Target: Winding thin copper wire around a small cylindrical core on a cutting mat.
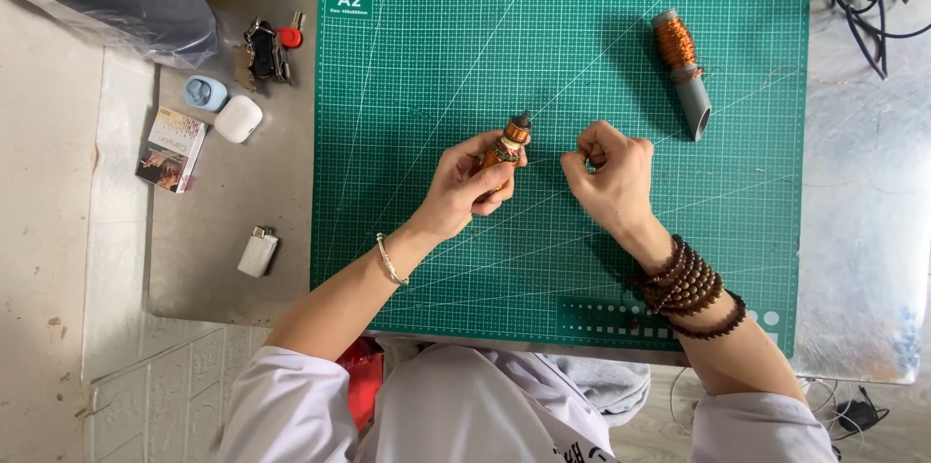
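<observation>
Left hand (464, 190), fingers wrapped around a small copper-wound motor rotor (508, 145) held tilted above the middle of the green cutting mat (407, 65). Right hand (609, 177), just beside it, fingers curled tight in a pinch; what they grip cannot be told. A spool of copper wire (681, 65) lies on the mat, well apart behind the right hand.

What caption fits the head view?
Left hand grips a copper-wound rotor; right hand pinches beside it, above a green cutting mat.
</observation>
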